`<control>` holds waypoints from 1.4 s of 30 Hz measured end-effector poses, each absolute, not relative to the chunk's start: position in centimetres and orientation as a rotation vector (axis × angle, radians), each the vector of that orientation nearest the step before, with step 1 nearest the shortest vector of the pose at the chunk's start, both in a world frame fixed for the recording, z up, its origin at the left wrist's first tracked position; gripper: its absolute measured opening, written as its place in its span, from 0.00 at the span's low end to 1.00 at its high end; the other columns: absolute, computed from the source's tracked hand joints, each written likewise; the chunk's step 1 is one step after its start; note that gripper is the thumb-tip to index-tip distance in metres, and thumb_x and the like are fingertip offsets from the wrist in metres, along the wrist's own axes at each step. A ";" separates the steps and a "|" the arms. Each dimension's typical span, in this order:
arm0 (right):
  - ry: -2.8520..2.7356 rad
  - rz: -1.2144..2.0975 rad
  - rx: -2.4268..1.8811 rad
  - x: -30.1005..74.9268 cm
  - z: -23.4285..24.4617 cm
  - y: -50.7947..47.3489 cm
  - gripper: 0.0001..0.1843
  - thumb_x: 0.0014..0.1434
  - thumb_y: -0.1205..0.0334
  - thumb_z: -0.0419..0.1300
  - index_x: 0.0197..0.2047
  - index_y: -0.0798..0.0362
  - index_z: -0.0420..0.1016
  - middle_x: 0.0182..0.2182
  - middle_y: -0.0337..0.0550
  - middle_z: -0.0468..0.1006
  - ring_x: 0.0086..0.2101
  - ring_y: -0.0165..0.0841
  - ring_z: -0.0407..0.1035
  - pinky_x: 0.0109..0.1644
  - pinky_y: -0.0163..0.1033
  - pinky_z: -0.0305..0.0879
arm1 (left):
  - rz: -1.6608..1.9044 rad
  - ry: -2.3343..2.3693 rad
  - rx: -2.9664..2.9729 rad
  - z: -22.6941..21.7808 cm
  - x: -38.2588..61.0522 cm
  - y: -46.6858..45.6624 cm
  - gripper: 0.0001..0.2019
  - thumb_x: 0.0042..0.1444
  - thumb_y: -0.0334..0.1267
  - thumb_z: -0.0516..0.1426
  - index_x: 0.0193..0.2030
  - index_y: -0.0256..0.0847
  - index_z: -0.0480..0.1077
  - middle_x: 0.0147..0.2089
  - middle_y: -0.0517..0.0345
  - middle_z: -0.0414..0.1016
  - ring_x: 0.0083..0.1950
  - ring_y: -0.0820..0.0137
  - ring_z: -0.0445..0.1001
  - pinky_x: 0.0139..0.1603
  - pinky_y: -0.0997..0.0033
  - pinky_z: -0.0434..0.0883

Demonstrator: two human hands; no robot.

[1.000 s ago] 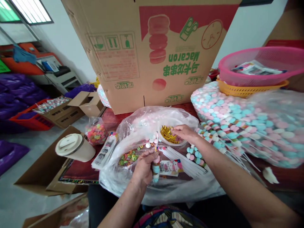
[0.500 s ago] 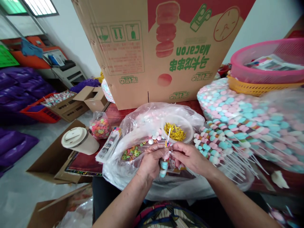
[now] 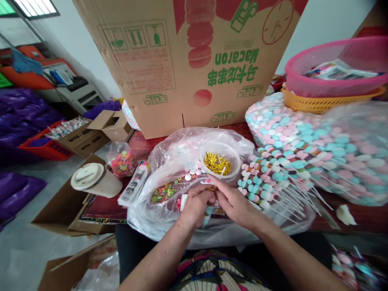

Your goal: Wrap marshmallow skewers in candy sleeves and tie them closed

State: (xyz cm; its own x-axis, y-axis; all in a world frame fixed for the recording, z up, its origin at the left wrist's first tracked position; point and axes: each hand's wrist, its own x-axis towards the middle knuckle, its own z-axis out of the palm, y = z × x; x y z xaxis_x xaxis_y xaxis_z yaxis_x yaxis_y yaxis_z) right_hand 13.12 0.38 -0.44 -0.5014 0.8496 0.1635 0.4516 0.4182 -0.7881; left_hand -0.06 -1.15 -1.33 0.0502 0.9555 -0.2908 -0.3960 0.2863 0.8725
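Pale-blue candy stick (image 3: 208, 212) between the two hands — long axis running slightly aslant from the gathered fingertips down toward the person — its lower part emerging beside the left hand (image 3: 195, 204), which is closed around it and is the nearer; the right hand (image 3: 238, 206) meets the upper end (whether its fingers pinch anything is hidden). Beneath lies a translucent plastic bag (image 3: 145, 220) on a red table (image 3: 142, 147), with a bowl (image 3: 238, 166) of gold ties (image 3: 216, 163) just beyond the hands. Behind stands a cardboard box (image 3: 184, 76); purple sacks (image 3: 24, 117) fill the room's left.
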 end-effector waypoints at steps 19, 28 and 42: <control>-1.534 1.321 -1.195 12.4 -1.1 -0.2 0.11 0.57 0.57 0.54 0.41 0.50 0.58 0.20 0.33 0.69 0.21 0.28 0.64 0.25 0.33 0.63 | 1.139 0.947 0.603 -1.1 0.3 -1.8 0.07 0.44 0.36 0.61 0.22 0.35 0.70 0.20 0.63 0.65 0.21 0.81 0.60 0.24 0.80 0.57; -1.436 1.439 -1.221 12.2 -0.7 -1.2 0.48 0.56 0.59 0.54 0.70 0.56 0.26 0.18 0.30 0.67 0.20 0.30 0.61 0.25 0.36 0.61 | 1.131 0.917 0.534 -1.5 0.4 -2.0 0.06 0.42 0.36 0.61 0.23 0.36 0.69 0.18 0.63 0.66 0.19 0.78 0.64 0.23 0.78 0.60; -1.587 1.563 -1.452 12.5 -0.8 -0.1 0.21 0.52 0.62 0.53 0.50 0.57 0.66 0.13 0.28 0.64 0.16 0.26 0.58 0.20 0.30 0.54 | 1.087 0.904 0.564 -2.8 -0.2 -2.6 0.20 0.47 0.49 0.63 0.17 0.36 0.65 0.17 0.59 0.67 0.21 0.75 0.65 0.26 0.74 0.62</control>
